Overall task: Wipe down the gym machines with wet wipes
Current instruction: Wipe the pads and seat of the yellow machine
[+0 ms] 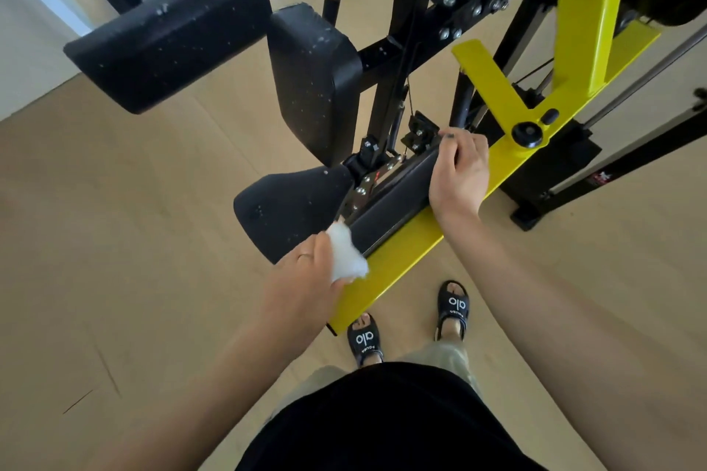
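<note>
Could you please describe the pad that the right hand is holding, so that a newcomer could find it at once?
Start at the yellow beam running diagonally across the black-and-yellow gym machine. Along its upper edge lies a long narrow black pad, with the right hand gripping its far end and the left hand holding a white wipe at its near end. Unlike the broad seat pad beside it, it is slim and bar-shaped.

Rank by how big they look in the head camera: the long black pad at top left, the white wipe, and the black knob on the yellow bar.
1. Long black pad, by far the largest.
2. White wipe.
3. Black knob, smallest, though it sits farther from the camera.
</note>
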`<state>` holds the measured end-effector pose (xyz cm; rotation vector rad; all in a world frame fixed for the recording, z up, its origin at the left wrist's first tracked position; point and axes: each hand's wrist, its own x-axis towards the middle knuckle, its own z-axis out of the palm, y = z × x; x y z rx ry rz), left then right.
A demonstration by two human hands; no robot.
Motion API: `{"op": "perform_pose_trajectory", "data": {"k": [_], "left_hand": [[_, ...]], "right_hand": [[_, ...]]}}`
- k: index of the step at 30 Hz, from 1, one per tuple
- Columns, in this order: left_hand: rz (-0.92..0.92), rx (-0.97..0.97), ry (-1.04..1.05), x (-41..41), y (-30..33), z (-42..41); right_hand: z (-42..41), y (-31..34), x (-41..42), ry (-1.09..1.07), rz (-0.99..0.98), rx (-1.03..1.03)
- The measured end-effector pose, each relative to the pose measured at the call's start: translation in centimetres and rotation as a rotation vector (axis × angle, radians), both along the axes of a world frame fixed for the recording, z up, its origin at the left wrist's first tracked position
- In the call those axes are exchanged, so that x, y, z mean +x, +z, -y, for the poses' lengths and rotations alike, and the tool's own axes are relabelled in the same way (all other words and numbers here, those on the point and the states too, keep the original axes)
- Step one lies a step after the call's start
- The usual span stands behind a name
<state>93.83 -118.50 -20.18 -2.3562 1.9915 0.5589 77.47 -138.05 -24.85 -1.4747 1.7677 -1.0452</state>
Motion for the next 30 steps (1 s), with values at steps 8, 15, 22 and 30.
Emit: {"op": "perform_pose_trajectory", "data": {"k": [8,15,22,30], "left_hand": [[0.244,-0.015,-0.146,1.8,-1.1,-3.1],[0.182,-0.155,-0.135,-3.3,-0.1,4.2],[0.041,0.02,-0.104,1.8,-0.2,-2.8],[0.162,0.041,-0.21,-2.1,-0.1,4.2]], "right_hand": [[-0.1,0.0,0.3,-0.014,-0.007,-0.009],[-0.3,0.4,0.2,-0.003,0.021,0.003],[-0.4,1.2,-0.5,0.054,0.12,0.065],[-0.1,1.9,-0.8,0.049,0.203,0.131]]}}
